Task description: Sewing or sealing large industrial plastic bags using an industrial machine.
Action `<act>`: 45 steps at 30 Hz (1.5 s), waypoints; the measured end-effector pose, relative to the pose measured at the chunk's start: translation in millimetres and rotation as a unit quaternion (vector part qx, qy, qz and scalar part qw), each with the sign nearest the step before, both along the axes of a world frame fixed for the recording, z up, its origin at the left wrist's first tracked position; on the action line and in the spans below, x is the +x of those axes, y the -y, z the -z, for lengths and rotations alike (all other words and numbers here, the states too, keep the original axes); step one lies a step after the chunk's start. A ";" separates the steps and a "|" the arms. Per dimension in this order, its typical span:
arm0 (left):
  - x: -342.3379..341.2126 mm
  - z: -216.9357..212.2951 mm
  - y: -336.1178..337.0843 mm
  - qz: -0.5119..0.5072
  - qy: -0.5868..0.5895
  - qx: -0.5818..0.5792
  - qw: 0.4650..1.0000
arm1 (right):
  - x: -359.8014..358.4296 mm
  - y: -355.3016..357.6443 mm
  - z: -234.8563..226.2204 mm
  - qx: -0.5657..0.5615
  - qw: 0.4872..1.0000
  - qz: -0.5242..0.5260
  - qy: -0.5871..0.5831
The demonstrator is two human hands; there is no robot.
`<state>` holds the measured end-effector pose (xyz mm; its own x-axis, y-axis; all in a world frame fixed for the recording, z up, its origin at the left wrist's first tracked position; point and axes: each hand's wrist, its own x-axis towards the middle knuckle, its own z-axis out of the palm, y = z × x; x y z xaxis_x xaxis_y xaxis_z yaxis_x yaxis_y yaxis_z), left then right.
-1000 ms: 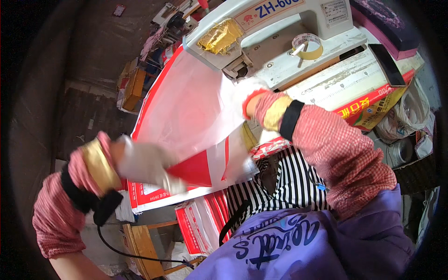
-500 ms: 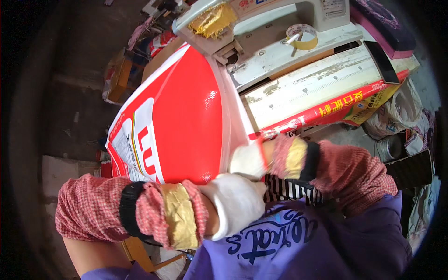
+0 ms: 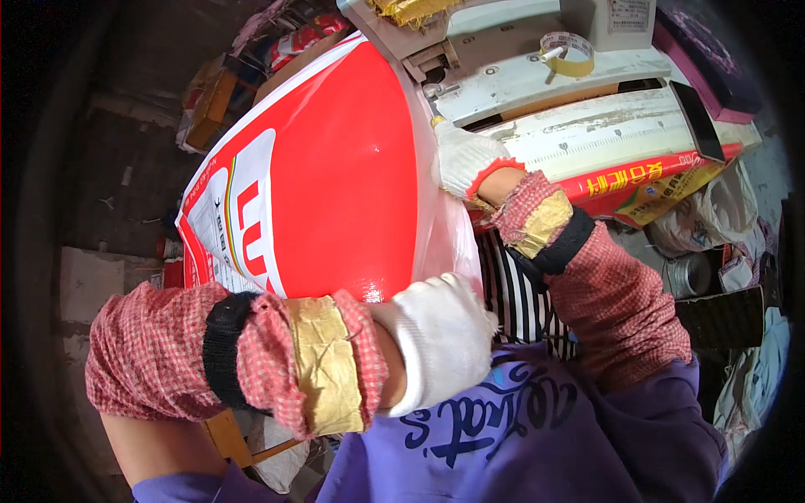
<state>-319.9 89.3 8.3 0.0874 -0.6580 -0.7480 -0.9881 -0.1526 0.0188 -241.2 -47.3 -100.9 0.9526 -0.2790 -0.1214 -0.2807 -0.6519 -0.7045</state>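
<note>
I have the red and white sack (image 3: 344, 180) lying ahead of the hands and mostly to their left, its far corner close beside the head of the machine (image 3: 402, 42). The relation I read everything from is its right-hand edge, a strip of pale, see-through film: it runs away from the wearer's body, almost straight ahead, toward the machine head. I cannot settle the sack's full long axis, because the left forearm covers its near end.

Both hands sit along that edge. The left hand (image 3: 443, 335), in a white glove, is at the near end; I judge it curled closed on the film, with the knuckles toward me and the fingertips hidden. The right hand (image 3: 470, 159), also gloved, is farther up the same edge and is clearly the nearer one to the machine. Its fingers point forward and it overlaps the film, but I cannot tell how far it is open or whether it grips.

Beyond the right hand I see the pale, ruler-marked desk (image 3: 587, 138) with a red and yellow sheet (image 3: 620, 186) along its front, a tape roll (image 3: 583, 65) on the machine's bed, and a flat black slab (image 3: 698, 121) near the right end.
</note>
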 end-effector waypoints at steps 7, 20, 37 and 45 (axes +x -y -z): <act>8.8 -12.1 2.7 0.129 -0.131 0.061 0.981 | -15.0 19.9 9.4 0.091 0.995 -0.008 0.042; -13.9 8.6 37.1 0.174 -0.076 0.086 0.978 | -60.2 -44.2 15.9 0.057 0.995 0.046 0.064; 10.9 -74.1 33.7 -0.102 0.093 0.237 0.962 | 78.5 -44.9 16.1 -0.197 0.979 0.038 0.028; 6.1 -73.4 19.1 -0.259 0.151 0.239 0.924 | 74.7 -48.1 9.1 -0.323 0.942 0.031 -0.084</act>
<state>-313.8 70.2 81.7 0.5496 -0.0709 -0.8324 -0.7300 -0.5254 -0.4372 -166.5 0.8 -110.1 0.9146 -0.4008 -0.0541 -0.4044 -0.9082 -0.1083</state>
